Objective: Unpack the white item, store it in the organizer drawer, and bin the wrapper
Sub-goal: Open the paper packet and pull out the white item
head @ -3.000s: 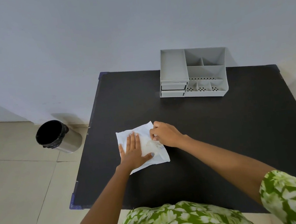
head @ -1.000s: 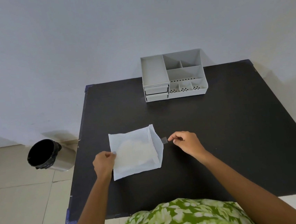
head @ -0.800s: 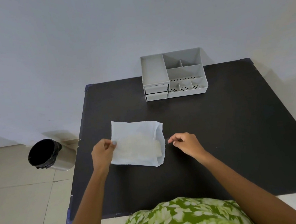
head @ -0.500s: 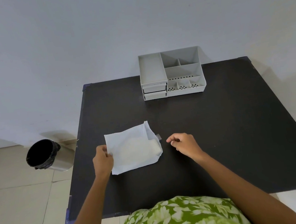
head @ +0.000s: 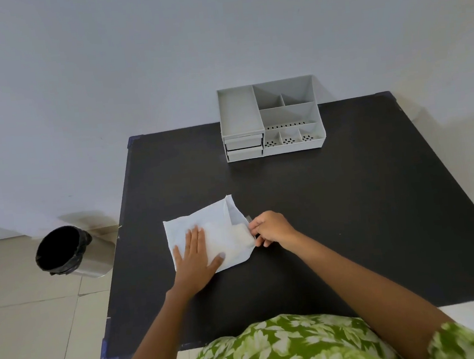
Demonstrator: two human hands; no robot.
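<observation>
Matte black square table point(head: 347, 197) stands against a plain pale grey wall point(head: 131, 59). Blue corner guards visible at 2 left corners. Beige tiled floor point(head: 27, 329) lies left of the table. Green leaf-print garment point(head: 275, 349) occupies the lower frame edge.

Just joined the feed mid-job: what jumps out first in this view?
The white wrapper lies near the front left of the black table, pinned flat by the left hand while the right hand works at its open right end. A grey organizer with two shut drawers stands at the table's far edge, by the wall. A black-lined bin sits on the floor to the left.
</observation>
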